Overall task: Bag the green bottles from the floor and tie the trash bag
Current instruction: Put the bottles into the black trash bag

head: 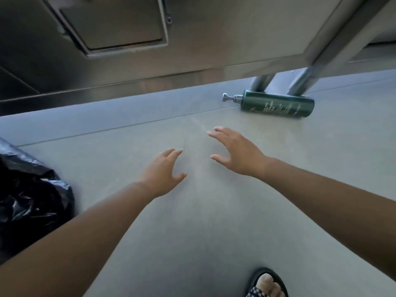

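A dark green pump bottle (278, 105) lies on its side on the grey floor at the upper right, its silver pump pointing left, resting against two metal legs. My right hand (237, 154) hovers below and left of it with fingers spread, holding nothing. My left hand (164, 172) is stretched out beside it, also with fingers apart and nothing in it. A crumpled black trash bag (30, 194) sits on the floor at the left edge, partly cut off by the frame.
A stainless steel cabinet (150, 50) with a recessed panel fills the top of the view. Metal table legs (304, 82) stand behind the bottle. My sandalled foot (266, 285) shows at the bottom. Grey floor (203, 221) lies between my arms.
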Demonstrator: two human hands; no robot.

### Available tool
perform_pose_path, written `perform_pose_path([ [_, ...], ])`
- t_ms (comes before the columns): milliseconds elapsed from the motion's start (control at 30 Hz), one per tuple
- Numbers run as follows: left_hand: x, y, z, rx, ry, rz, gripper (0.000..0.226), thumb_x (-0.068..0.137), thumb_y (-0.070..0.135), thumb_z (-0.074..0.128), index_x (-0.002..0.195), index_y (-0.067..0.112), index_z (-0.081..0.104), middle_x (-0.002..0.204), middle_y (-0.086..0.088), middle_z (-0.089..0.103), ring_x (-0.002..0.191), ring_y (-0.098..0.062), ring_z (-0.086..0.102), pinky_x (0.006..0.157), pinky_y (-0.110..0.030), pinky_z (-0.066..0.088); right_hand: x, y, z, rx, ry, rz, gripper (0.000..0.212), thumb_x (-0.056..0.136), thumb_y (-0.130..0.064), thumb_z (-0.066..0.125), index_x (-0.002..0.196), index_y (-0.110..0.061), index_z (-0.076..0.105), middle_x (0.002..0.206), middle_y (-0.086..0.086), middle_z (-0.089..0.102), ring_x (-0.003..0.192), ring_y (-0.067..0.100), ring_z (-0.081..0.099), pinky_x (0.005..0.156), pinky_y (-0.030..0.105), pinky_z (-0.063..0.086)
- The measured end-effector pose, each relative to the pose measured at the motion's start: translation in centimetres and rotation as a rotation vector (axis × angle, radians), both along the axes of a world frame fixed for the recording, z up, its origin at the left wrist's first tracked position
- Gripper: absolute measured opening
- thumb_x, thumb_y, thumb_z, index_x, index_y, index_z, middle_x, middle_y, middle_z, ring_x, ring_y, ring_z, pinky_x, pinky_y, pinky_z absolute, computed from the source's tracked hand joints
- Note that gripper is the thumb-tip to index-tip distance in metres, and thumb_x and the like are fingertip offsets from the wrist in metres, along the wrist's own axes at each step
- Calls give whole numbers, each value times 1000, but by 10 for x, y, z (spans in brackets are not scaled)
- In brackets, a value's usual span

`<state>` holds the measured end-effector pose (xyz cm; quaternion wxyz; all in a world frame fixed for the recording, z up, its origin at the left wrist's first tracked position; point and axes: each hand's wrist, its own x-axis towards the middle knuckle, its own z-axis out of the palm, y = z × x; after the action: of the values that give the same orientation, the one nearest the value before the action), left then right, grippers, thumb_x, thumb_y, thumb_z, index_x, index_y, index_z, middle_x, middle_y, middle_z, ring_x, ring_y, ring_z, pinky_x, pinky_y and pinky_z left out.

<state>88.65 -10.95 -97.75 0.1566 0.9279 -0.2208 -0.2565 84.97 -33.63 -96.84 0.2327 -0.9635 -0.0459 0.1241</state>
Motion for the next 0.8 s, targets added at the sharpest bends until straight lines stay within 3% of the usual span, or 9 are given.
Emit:
perform_pose_path([
  [200, 12, -50, -31, 125, -135, -67, 80, 83, 58, 54, 148, 29, 18, 159, -2, 9, 146, -21, 8, 113, -53, 22, 18, -61, -11, -112, -176, -141, 62, 87, -33, 61, 141, -14, 38, 150, 13, 31, 139, 29, 28, 113, 41, 26],
  [367, 20, -62, -46, 285, -82, -82, 90, 77, 72, 46, 148, 38, 2, 159, 5, -12, 146, -20, -8, 109, -64, 14, 39, -102, -13, -303, -228, -182, 65, 87, -35, 59, 143, -14, 34, 152, 15, 25, 141, 32, 23, 111, 53, 24],
  [533, 17, -56, -53, 260, -55, -68, 91, 77, 72, 45, 147, 40, -4, 158, 7, -17, 145, -19, -14, 110, -63, 13, 50, -121, -18, -335, -111, -226, 69, 88, -34, 59, 146, -20, 25, 153, 10, 23, 141, 29, 21, 110, 63, 18],
  [800, 14, -54, -57, 232, -77, -56, 88, 78, 71, 44, 147, 40, -2, 158, 8, -16, 145, -19, -12, 110, -62, 12, 41, -116, -18, -381, -153, -149, 62, 83, -22, 65, 140, -26, 40, 141, 9, 35, 128, 32, 32, 106, 64, 23],
])
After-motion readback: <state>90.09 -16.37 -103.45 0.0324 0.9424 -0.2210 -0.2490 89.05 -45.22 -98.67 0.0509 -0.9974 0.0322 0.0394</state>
